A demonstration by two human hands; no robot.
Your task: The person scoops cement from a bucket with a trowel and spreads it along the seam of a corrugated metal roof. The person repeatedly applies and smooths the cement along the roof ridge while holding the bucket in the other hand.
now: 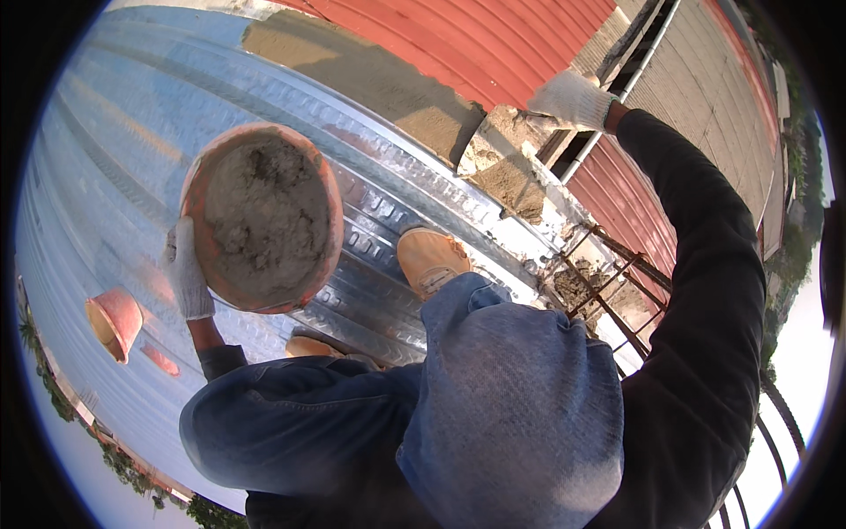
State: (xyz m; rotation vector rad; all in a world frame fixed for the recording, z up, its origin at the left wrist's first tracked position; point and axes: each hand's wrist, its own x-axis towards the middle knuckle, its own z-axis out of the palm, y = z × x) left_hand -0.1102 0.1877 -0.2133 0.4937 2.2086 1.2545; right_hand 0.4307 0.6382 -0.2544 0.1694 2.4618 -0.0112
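My left hand (189, 271), in a white knit glove, grips the rim of an orange bucket (336, 212) at the left. Grey wet mortar (264, 216) fills much of the bucket. Ahead to the right, my gloved right hand (573, 100) is closed around what looks like a trowel (502, 139), its pale blade smeared with mortar. The blade rests at the end of a smooth band of mortar (370, 79) along the wall top. Rougher mortar (515, 187) lies on the ledge just nearer than the blade. The trowel's handle is hidden by my fingers.
Ridged, shiny metal roofing (379, 229) lies under my boots (432, 258). A smaller orange bucket (116, 322) stands tilted at the far left. Rusty rebar (612, 282) sticks out near my right arm. Red roof sheets (493, 44) lie beyond the wall, beside a gap with a pale pipe (648, 53).
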